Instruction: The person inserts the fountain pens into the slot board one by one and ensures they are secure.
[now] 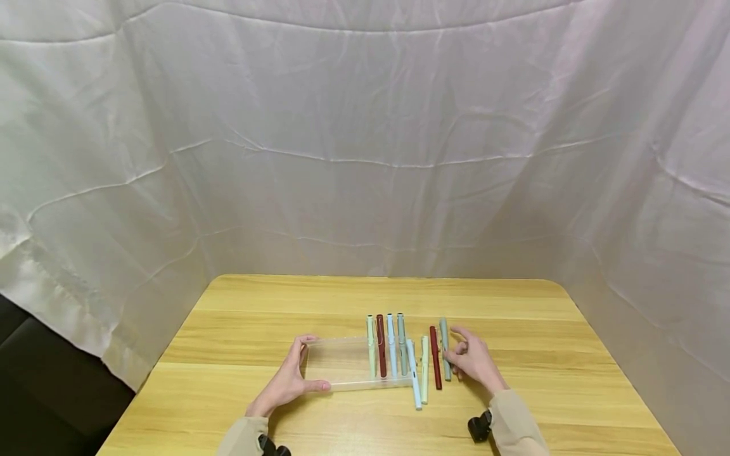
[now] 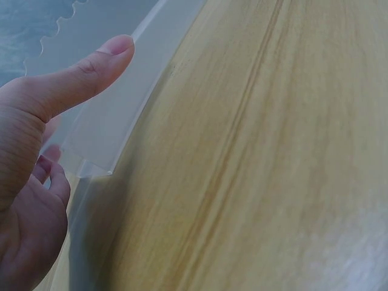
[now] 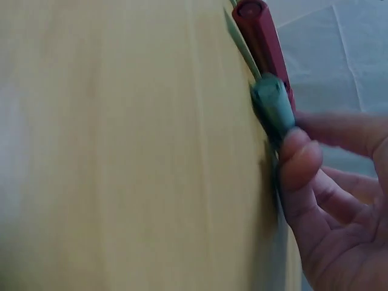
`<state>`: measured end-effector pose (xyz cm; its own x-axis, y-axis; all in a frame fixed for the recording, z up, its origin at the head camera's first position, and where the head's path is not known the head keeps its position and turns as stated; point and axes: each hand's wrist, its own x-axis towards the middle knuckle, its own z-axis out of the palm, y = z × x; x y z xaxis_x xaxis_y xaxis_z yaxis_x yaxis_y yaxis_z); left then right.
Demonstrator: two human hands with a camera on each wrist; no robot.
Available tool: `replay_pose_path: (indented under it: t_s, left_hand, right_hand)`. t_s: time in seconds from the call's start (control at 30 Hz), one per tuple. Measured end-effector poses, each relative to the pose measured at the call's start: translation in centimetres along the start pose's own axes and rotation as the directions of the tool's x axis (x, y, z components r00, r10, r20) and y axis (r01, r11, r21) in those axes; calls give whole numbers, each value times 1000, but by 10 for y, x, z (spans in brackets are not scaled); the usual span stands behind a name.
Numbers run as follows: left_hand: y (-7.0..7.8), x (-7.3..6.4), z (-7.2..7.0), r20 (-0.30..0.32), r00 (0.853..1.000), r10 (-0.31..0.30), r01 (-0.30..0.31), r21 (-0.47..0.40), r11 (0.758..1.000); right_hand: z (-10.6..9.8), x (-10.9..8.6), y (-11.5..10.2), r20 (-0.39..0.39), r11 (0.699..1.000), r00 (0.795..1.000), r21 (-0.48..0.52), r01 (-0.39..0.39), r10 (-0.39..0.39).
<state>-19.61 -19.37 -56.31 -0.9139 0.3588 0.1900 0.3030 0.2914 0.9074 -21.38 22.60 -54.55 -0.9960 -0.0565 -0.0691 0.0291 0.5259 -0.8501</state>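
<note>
My left hand grips the left end of a clear plastic pen holder, thumb along its front edge. The left wrist view shows a wavy, notched edge on this holder. Across the holder's right part lie a light green pen, a dark red pen, a light blue pen and a grey-green pen. My right hand pinches another grey-green pen between thumb and index finger, at the right end of a loose row.
Beside the holder's right end, a second light blue pen, light green pen and dark red pen lie on the wooden table. Pale curtains hang behind the table and along its sides.
</note>
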Motion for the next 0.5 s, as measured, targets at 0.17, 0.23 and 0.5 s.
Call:
replay_pose_path:
  t_s: [0.17,0.23,0.5]
  left_hand:
    - [0,0,-1,0,1000,-2,2,1,1000]
    - [0,0,-1,-1,1000,6,-6,6,1000]
    - [-1,0,0,-1,1000,21,-21,14,1000]
  right_hand:
    - [-5,-1,-1,62,999,998,-45,30,-27]
    - [-5,0,-2,52,998,998,-54,20,-17]
    - [-5,8,-1,-36,994,999,-112,-14,10]
